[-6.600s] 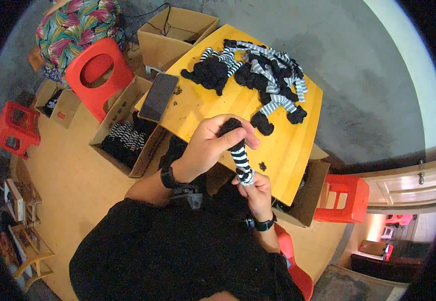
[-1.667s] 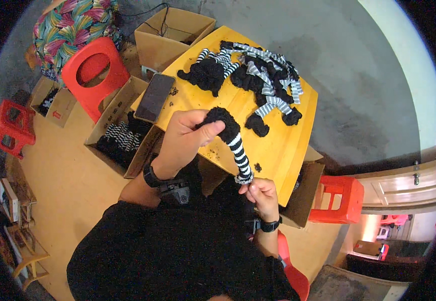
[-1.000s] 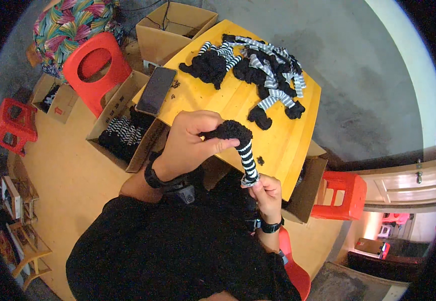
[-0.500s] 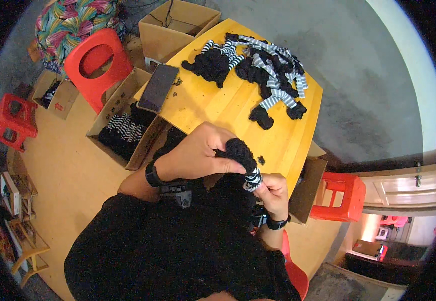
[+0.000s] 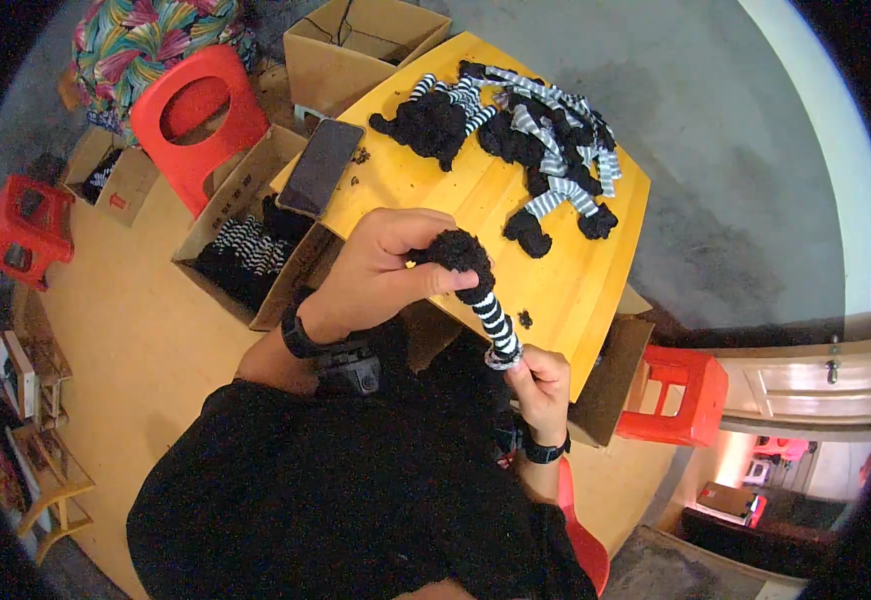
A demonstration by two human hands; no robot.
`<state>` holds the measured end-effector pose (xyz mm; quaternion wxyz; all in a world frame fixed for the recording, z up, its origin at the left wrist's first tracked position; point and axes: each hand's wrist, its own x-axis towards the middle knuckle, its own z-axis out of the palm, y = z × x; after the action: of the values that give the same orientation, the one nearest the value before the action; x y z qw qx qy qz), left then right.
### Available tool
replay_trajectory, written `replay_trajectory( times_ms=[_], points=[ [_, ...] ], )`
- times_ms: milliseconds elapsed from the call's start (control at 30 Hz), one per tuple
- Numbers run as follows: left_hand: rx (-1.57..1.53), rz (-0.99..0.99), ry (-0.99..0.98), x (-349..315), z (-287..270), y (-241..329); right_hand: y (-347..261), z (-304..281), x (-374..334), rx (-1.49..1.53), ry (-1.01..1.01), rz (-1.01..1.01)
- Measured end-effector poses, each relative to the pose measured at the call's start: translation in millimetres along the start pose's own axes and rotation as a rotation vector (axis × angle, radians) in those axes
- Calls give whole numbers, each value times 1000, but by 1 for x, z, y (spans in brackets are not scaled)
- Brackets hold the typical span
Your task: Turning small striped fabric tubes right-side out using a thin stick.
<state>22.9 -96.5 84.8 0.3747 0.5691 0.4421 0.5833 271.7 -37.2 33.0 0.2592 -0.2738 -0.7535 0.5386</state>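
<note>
Between my hands is stretched a knitted tube with black and white stripes (image 5: 494, 320) and a fuzzy black end (image 5: 452, 255). My left hand (image 5: 375, 272) is closed on the black end, thumb laid across it. My right hand (image 5: 543, 392) pinches the tube's lower rim, where a pale, rolled-looking edge shows. Beyond them on the yellow table (image 5: 405, 200) lies a pile of similar pieces with grey and white stripes (image 5: 553, 150) and black ends. To its left sits a bunch of black pieces with black and white stripes (image 5: 425, 125).
A dark phone (image 5: 322, 167) rests at the table's left edge, above an open carton of striped knit pieces (image 5: 245, 250). Another carton (image 5: 355, 55) stands behind the table, one more (image 5: 610, 385) at its right. Red stools (image 5: 200, 125) (image 5: 677, 395) stand on both sides.
My left hand has moved up and away from my right, drawing the knitted tube out longer so more stripes show. The right hand keeps its pinch on the rim.
</note>
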Motion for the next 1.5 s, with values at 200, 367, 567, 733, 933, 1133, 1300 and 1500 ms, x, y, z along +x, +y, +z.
replay_trajectory(
  times_ms=[200,367,567,733,933,1133,1300,1500],
  points=[
    [-52,3,123,-1,9,13,-3,0,-3,45,64,-12],
    [-97,-8,35,0,14,7,3,2,-1,-21,52,-110],
    [-265,-27,-109,-2,31,-4,-5,6,4,112,60,-182],
    [-391,-160,-138,-1,29,7,5,0,1,378,-86,-15],
    [-25,213,-14,0,38,-16,2,3,4,385,-63,-17],
    [177,303,-68,2,49,-29,5,27,8,943,-69,-8],
    [153,226,22,-3,45,-30,3,23,12,702,-26,75],
    [69,45,140,4,18,-17,5,12,7,308,8,55]
  ],
)
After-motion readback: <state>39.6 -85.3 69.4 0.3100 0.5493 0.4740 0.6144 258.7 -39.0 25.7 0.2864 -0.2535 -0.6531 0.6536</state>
